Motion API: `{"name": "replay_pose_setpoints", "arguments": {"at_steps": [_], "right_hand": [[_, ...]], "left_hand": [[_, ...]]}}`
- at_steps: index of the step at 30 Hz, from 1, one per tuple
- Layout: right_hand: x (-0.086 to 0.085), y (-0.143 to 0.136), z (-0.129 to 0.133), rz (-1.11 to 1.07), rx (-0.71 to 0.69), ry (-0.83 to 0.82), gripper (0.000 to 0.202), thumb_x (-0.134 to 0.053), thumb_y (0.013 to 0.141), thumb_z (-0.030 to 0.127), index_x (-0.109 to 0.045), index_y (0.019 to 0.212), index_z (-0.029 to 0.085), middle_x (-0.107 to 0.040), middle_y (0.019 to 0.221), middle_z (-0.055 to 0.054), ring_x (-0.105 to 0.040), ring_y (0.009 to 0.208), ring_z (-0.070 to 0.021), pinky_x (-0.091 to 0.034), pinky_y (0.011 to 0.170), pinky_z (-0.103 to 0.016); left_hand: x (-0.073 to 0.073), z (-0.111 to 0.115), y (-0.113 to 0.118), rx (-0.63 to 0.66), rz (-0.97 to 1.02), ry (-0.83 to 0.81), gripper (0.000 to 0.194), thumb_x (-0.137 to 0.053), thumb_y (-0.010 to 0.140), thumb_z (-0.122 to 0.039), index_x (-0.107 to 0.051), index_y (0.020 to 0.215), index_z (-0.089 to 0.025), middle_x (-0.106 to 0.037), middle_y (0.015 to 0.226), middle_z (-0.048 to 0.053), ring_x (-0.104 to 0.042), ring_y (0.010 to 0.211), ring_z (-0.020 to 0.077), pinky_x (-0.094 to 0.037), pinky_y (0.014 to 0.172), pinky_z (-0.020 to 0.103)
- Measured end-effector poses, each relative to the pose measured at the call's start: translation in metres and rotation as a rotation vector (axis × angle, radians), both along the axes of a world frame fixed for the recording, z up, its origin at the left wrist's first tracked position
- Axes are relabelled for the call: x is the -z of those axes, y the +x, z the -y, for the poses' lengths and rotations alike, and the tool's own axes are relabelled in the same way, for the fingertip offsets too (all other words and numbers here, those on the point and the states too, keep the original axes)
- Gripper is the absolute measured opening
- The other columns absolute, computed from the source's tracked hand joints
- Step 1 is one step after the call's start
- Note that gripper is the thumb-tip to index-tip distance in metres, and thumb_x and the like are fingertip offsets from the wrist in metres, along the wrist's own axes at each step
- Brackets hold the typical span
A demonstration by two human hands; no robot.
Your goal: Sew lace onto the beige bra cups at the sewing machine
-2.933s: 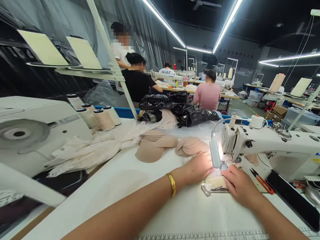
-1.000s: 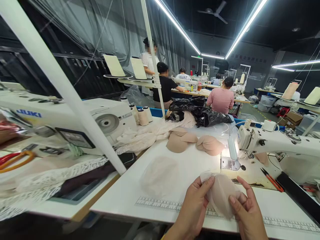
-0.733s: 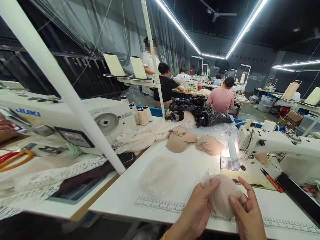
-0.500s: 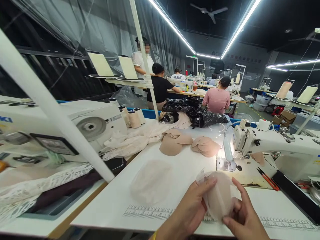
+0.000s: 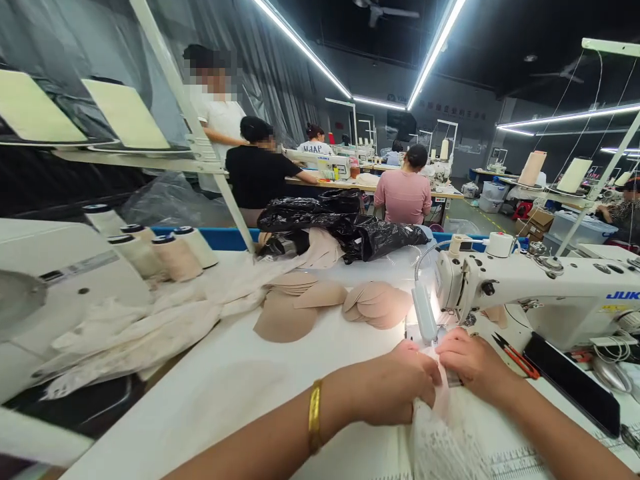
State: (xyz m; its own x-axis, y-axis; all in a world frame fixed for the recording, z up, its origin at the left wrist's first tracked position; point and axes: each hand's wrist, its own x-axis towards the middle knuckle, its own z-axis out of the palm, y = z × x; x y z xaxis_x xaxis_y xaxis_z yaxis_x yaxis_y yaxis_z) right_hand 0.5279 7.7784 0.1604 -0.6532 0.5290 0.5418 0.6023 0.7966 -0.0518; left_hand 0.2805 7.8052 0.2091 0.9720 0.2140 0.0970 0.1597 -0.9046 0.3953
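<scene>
Pale lace fabric (image 5: 445,440) hangs toward me from between my hands, its upper end at the lit needle area of the white sewing machine (image 5: 540,287). My left hand (image 5: 400,383), with a gold bracelet at the wrist, has its fingers closed on the fabric's left side. On the other side my right hand (image 5: 473,363) pinches the same fabric close to the needle. The needle and presser foot are mostly hidden behind the lamp and my fingers. Beige fabric cups (image 5: 287,317) and a second stack of them (image 5: 377,303) lie left of the machine.
Red-handled snips (image 5: 517,357) and a black phone (image 5: 575,383) lie right of my right hand. Thread cones (image 5: 177,257) and crumpled lace (image 5: 150,333) are on the left. A black plastic bag (image 5: 380,237) sits behind the cups. Several people work at machines beyond.
Both hands have moved forward to the machine's needle area with the fabric, which was held up over the table before. The view has shifted to the right and closer.
</scene>
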Motion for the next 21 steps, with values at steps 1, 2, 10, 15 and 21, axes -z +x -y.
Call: {"name": "replay_pose_setpoints", "arguments": {"at_steps": [1, 2, 10, 15, 21], "right_hand": [[0.001, 0.002, 0.002, -0.028, 0.007, -0.012, 0.031, -0.047, 0.097, -0.001, -0.068, 0.097, 0.022, -0.077, 0.103, -0.003, -0.063, 0.097, -0.0186, -0.044, 0.072, -0.031], [0.001, 0.004, 0.006, -0.051, 0.01, -0.033, 0.032, -0.047, 0.097, -0.001, -0.068, 0.103, 0.023, -0.077, 0.108, -0.003, -0.063, 0.099, -0.0187, -0.044, 0.074, -0.031], [0.0, 0.007, 0.015, -0.037, 0.084, -0.16, 0.035, -0.051, 0.094, 0.001, -0.069, 0.113, 0.025, -0.077, 0.104, -0.002, -0.065, 0.094, -0.0204, -0.046, 0.074, -0.033], [0.006, 0.009, 0.01, 0.002, 0.179, -0.139, 0.035, -0.052, 0.095, 0.003, -0.071, 0.113, 0.025, -0.077, 0.101, -0.004, -0.065, 0.09, -0.0211, -0.047, 0.072, -0.032], [0.007, 0.009, 0.008, 0.03, 0.216, -0.121, 0.035, -0.051, 0.094, 0.004, -0.071, 0.111, 0.026, -0.075, 0.096, -0.005, -0.065, 0.088, -0.0217, -0.048, 0.072, -0.032]], "left_hand": [[-0.002, -0.001, 0.0, -0.011, -0.033, -0.019, 0.034, -0.065, 0.07, 0.002, -0.08, 0.086, -0.024, -0.075, 0.119, 0.002, -0.066, 0.099, 0.0227, -0.043, 0.099, 0.042], [-0.003, -0.001, -0.001, -0.028, -0.042, -0.035, 0.035, -0.065, 0.071, 0.001, -0.081, 0.087, -0.025, -0.075, 0.119, 0.002, -0.065, 0.1, 0.0227, -0.043, 0.098, 0.042], [0.003, 0.011, -0.001, -0.195, 0.047, 0.022, 0.027, -0.065, 0.071, 0.001, -0.075, 0.079, -0.022, -0.073, 0.115, 0.0, -0.063, 0.102, 0.0223, -0.043, 0.09, 0.037], [0.004, 0.009, 0.003, -0.209, 0.078, 0.018, 0.026, -0.064, 0.072, 0.0, -0.074, 0.079, -0.023, -0.074, 0.111, -0.002, -0.063, 0.096, 0.0215, -0.041, 0.089, 0.038], [0.006, 0.005, 0.002, -0.206, 0.077, 0.017, 0.03, -0.062, 0.069, 0.003, -0.074, 0.08, -0.023, -0.073, 0.115, -0.002, -0.062, 0.099, 0.023, -0.04, 0.09, 0.04]]}}
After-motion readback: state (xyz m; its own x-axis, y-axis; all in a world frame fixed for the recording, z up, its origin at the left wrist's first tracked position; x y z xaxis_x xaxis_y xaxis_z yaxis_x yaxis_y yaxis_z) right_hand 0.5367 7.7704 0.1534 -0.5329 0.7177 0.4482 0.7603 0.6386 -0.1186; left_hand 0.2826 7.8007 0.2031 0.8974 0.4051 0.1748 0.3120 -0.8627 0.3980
